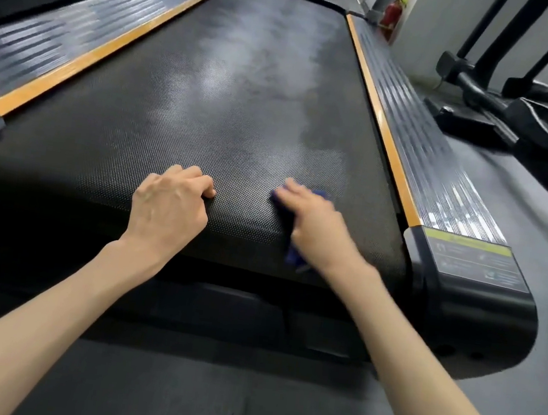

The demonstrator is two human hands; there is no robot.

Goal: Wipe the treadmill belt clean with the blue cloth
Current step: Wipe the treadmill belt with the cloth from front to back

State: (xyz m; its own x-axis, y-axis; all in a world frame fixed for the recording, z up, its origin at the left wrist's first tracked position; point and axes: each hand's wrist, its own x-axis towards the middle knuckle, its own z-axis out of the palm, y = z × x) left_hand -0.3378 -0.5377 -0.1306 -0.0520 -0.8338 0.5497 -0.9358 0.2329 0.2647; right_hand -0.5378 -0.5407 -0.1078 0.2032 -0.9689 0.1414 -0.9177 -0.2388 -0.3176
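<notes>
The black textured treadmill belt stretches away from me, with pale dusty smears along its middle. My right hand lies on the belt's near end, right of centre, and presses the blue cloth flat under palm and fingers. The cloth is mostly hidden; blue edges peek out beside the fingers and below the wrist. The right hand is motion-blurred. My left hand rests on the belt's near end with fingers curled under, holding nothing.
Orange-trimmed ribbed side rails flank the belt on both sides. A red fire extinguisher stands by the wall at the far right. Another black exercise machine sits on the grey floor to the right.
</notes>
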